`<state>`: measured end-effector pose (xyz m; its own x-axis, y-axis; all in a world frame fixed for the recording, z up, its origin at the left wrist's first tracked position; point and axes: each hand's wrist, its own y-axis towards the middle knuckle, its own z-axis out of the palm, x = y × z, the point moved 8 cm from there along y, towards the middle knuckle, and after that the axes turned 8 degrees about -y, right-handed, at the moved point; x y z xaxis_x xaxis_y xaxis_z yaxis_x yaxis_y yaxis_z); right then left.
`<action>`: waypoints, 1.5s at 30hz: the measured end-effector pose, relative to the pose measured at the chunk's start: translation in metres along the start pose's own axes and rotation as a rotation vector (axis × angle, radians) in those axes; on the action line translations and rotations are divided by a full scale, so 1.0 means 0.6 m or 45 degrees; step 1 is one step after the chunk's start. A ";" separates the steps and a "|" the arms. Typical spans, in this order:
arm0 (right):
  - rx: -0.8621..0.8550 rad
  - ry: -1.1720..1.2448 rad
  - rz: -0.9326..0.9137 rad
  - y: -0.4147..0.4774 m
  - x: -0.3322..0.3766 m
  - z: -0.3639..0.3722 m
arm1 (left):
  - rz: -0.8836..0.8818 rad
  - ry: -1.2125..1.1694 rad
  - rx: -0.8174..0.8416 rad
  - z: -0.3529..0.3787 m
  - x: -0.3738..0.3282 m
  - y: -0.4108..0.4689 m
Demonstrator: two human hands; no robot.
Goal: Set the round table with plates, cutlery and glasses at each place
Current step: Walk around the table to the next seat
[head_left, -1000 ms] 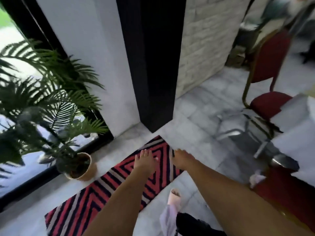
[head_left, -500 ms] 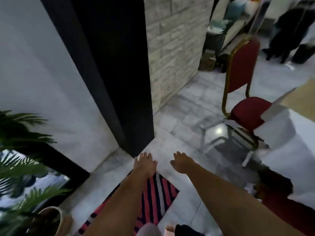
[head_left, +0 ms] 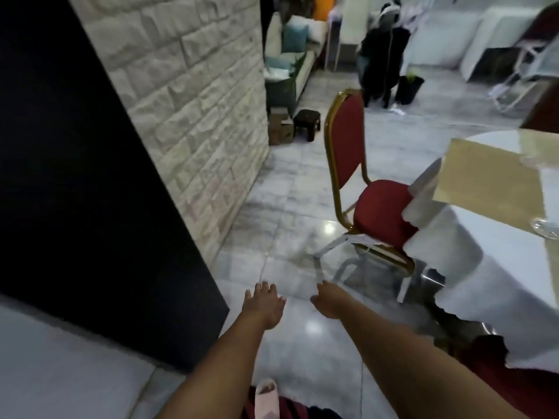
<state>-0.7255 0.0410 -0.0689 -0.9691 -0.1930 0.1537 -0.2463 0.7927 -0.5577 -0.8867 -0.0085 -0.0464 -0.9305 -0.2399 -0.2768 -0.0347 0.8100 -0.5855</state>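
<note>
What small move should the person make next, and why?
Probably turn right toward the round table: left hand and right hand both hold nothing and hang over the floor, while the table sits at the view's right edge.

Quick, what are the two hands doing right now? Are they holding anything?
Left hand: open, fingers spread, holding nothing.
Right hand: open, fingers loosely bent, holding nothing.

To my right the table (head_left: 490, 267) is draped white, with a tan mat (head_left: 484, 179). The chair (head_left: 381, 213) is red, its frame gold. The floor (head_left: 287, 207) is grey-white, veined like marble. The wall (head_left: 196, 101) is cream brick, the panel (head_left: 75, 176) black. A far cushion (head_left: 292, 36) looks teal.
</note>
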 end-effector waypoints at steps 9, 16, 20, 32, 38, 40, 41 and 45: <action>-0.036 0.317 0.397 0.064 -0.141 -0.097 | 0.405 0.210 0.045 -0.128 -0.172 0.170; -0.076 0.419 0.683 0.044 -0.315 -0.159 | 0.681 0.319 0.076 -0.156 -0.380 0.262; -0.126 0.512 0.817 0.057 -0.428 -0.181 | 0.745 0.343 0.131 -0.171 -0.495 0.323; -0.251 0.523 1.061 0.023 -0.669 -0.320 | 0.967 0.440 0.239 -0.174 -0.797 0.417; -0.366 0.606 1.282 -0.013 -0.815 -0.375 | 1.218 0.647 0.262 -0.157 -0.968 0.458; -0.426 0.638 1.380 -0.033 -0.861 -0.385 | 1.271 0.643 0.264 -0.158 -1.026 0.473; -0.444 0.665 1.439 -0.047 -0.883 -0.389 | 1.302 0.612 0.259 -0.160 -1.058 0.478; -0.440 0.750 1.590 -0.094 -0.954 -0.404 | 1.455 0.605 0.266 -0.163 -1.168 0.478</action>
<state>-0.1537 0.2469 0.0720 -0.3753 0.9238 0.0762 0.8510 0.3760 -0.3666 -0.2800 0.4442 0.0545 -0.4312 0.7939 -0.4288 0.8951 0.3166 -0.3141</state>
